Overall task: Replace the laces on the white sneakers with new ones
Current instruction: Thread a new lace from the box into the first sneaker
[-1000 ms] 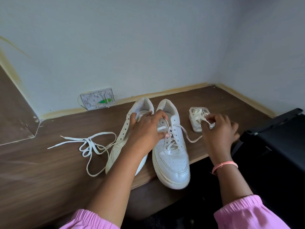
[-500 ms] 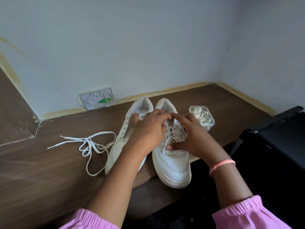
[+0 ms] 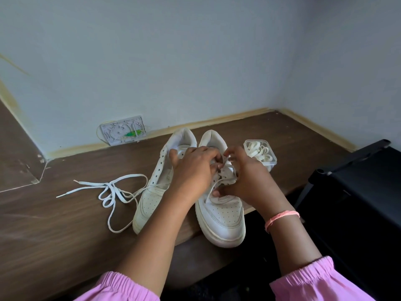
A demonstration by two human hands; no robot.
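Sneakers side by side on brown worktop, toes toward the near edge, heels toward the far wall. Right sneaker toe overhangs the worktop's near edge slightly. Left sneaker has bare eyelets along its visible row, no lace through them.

Left hand sits over the gap between the two shoes, fingers curled down onto the lace at the right sneaker's tongue area; looks like a pinch on the lace, exact contact partly hidden. Right hand is on the right side of the same shoe, fingers curled at the upper eyelets, thumb low against the vamp, gripping the lace there. One thin strand of it runs down from the hands toward the toe box.

Loose white lace lies in a tangle on the worktop left of the left sneaker, one end touching or passing under that shoe's side.

Small clear plastic box sits right of the right sneaker, just beside the right hand, with coiled pale laces inside, lid off.

White wall plate with a green bit sits low on the far wall. Black furniture piece at right. Pink sleeves and a pink wristband on the right wrist.
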